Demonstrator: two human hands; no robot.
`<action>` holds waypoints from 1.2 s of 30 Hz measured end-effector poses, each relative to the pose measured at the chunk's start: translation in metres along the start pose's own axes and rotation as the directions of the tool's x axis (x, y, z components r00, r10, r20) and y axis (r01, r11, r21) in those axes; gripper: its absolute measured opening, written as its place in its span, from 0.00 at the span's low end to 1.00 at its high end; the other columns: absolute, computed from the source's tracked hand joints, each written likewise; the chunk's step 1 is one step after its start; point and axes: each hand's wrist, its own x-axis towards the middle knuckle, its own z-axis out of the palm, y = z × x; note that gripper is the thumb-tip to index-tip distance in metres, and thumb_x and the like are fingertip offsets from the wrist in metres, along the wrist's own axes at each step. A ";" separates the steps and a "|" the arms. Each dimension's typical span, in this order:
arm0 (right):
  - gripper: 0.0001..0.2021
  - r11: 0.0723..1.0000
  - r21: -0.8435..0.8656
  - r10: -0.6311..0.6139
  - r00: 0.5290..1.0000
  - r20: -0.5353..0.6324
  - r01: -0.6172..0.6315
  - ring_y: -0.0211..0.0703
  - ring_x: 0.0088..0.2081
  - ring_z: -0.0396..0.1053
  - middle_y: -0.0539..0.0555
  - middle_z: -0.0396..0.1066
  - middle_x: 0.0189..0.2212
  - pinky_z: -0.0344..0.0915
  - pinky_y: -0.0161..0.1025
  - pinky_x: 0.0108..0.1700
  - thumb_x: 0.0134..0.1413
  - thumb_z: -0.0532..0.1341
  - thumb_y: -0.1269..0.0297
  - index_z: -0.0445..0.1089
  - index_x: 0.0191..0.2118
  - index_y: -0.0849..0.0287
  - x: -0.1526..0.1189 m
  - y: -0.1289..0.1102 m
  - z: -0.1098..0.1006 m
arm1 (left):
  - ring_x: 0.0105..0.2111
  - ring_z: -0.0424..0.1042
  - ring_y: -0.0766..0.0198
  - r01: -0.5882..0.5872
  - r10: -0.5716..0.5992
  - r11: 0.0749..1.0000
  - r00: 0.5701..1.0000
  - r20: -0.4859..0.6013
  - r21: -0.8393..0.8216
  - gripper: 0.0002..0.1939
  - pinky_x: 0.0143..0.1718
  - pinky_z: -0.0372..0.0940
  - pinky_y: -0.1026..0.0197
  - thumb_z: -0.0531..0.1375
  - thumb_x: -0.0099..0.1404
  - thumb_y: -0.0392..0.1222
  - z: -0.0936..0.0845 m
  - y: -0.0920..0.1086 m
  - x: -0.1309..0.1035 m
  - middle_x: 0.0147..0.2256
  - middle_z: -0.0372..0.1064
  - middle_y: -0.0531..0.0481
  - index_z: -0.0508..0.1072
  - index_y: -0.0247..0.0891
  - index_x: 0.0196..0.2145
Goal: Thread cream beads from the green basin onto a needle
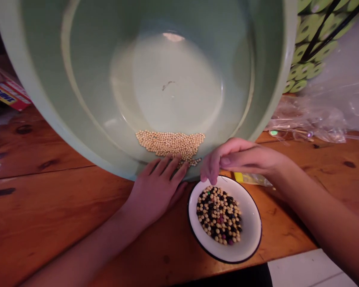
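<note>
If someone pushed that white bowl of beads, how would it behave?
The white bowl would probably keep its shape, since its smooth wall looks rigid. It would likely slide over the wooden table rather than tip, being wide and shallow. The mixed beads inside are small and round, so a hard shove might set them rolling.

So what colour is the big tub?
The tub is pale green, best seen in the head view.

The wearer's head cam points forward and down — pretty close over the tub [173, 95] and bowl [250, 225].
</note>
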 end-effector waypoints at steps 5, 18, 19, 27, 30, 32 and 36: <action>0.11 0.998 0.061 0.010 0.999 -0.045 -0.007 0.41 0.39 0.73 0.57 0.75 0.31 0.67 0.40 0.46 0.63 0.52 0.73 0.72 0.37 0.67 0.002 0.003 0.002 | 0.55 0.67 0.51 -0.013 0.013 1.000 1.000 -0.014 0.009 0.21 0.52 0.64 0.49 0.49 0.70 0.46 0.000 -0.001 0.000 0.57 0.65 0.44 0.65 0.38 0.57; 0.09 0.986 0.168 -0.013 1.000 -0.021 0.016 0.41 0.39 0.75 0.55 0.76 0.30 0.68 0.39 0.46 0.63 0.54 0.70 0.70 0.38 0.66 0.002 0.013 -0.008 | 0.55 0.67 0.49 -0.039 0.039 0.999 0.999 0.016 0.014 0.21 0.50 0.63 0.49 0.49 0.69 0.43 -0.005 -0.002 0.002 0.56 0.66 0.40 0.66 0.34 0.56; 0.09 0.985 0.169 -0.037 0.999 0.004 0.035 0.41 0.39 0.74 0.55 0.76 0.31 0.68 0.40 0.46 0.63 0.53 0.70 0.70 0.39 0.66 0.001 0.013 -0.009 | 0.55 0.67 0.48 -0.035 0.035 0.999 0.999 0.022 0.005 0.21 0.50 0.63 0.48 0.48 0.70 0.43 -0.006 -0.002 0.002 0.57 0.65 0.40 0.66 0.34 0.57; 0.16 0.987 0.119 0.123 0.986 -0.116 -0.109 0.32 0.37 0.74 0.48 0.74 0.27 0.67 0.35 0.46 0.68 0.43 0.73 0.67 0.38 0.63 0.004 0.011 -0.006 | 0.57 0.64 0.45 -0.021 0.021 0.999 1.000 0.005 -0.041 0.24 0.52 0.60 0.47 0.45 0.70 0.44 -0.006 -0.002 0.000 0.57 0.64 0.35 0.65 0.30 0.57; 0.16 0.993 0.102 0.066 0.994 -0.086 -0.057 0.34 0.36 0.75 0.50 0.75 0.29 0.69 0.35 0.43 0.68 0.42 0.74 0.65 0.38 0.63 0.005 0.012 -0.005 | 0.58 0.63 0.45 -0.009 0.011 0.998 0.999 0.032 -0.063 0.25 0.54 0.59 0.47 0.43 0.70 0.45 -0.005 -0.002 -0.001 0.58 0.63 0.35 0.64 0.30 0.58; 0.15 0.996 0.088 -0.012 0.999 -0.036 0.015 0.36 0.36 0.74 0.52 0.75 0.31 0.70 0.36 0.42 0.68 0.43 0.74 0.65 0.38 0.63 0.004 0.011 -0.007 | 0.58 0.62 0.46 -0.009 0.012 0.998 0.999 0.047 -0.066 0.26 0.54 0.58 0.47 0.42 0.70 0.46 -0.004 -0.002 -0.002 0.59 0.62 0.35 0.63 0.30 0.58; 0.17 0.990 0.066 -0.128 0.992 -0.003 0.128 0.30 0.32 0.71 0.46 0.72 0.27 0.69 0.33 0.43 0.68 0.39 0.77 0.63 0.37 0.65 -0.003 -0.002 -0.012 | 0.61 0.58 0.46 0.017 -0.012 0.997 0.998 0.062 -0.081 0.27 0.56 0.56 0.46 0.42 0.71 0.48 -0.006 -0.001 -0.002 0.61 0.58 0.37 0.59 0.33 0.61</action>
